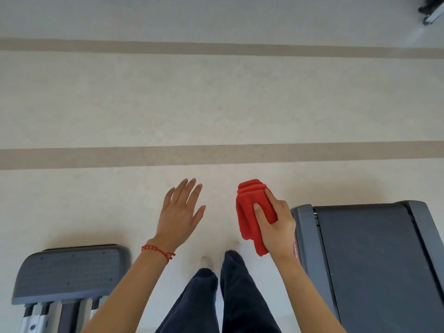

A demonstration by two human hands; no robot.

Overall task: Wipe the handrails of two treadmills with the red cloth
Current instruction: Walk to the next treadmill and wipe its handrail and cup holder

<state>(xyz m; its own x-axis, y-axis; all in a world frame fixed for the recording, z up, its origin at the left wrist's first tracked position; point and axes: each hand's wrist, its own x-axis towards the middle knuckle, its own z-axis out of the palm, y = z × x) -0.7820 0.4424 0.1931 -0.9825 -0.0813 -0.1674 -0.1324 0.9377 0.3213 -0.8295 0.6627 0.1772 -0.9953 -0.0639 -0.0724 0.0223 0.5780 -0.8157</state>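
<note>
While the person stands on the pale floor (216, 104) between two machines, the right hand (276, 227) is closed around the red cloth (252, 212), just right of the frame's centre. The thumb lies across the front of the bundle and the fingers wrap its right side. The cloth is folded into several layers; its upper end stands above the hand and its lower end hangs below the palm. It touches nothing but the hand.

The left hand (180, 212), left of centre, is spread flat with fingers apart and holds nothing. A red string bracelet (157, 251) circles that wrist.

The treadmill (372, 260) deck fills the lower right of the frame, just beside the right forearm. A grey ridged footplate (69, 270) of another machine sits at lower left. No handrail is visible, so wiping has likely not begun at this position.

Handling judgement: the cloth appears soft, light and thick-piled. It should conform readily to a rounded rail. The mid-bundle grip keeps the layers together; loose ends may unfold or trail if the grip slackens. Fragility is not a concern.
</note>
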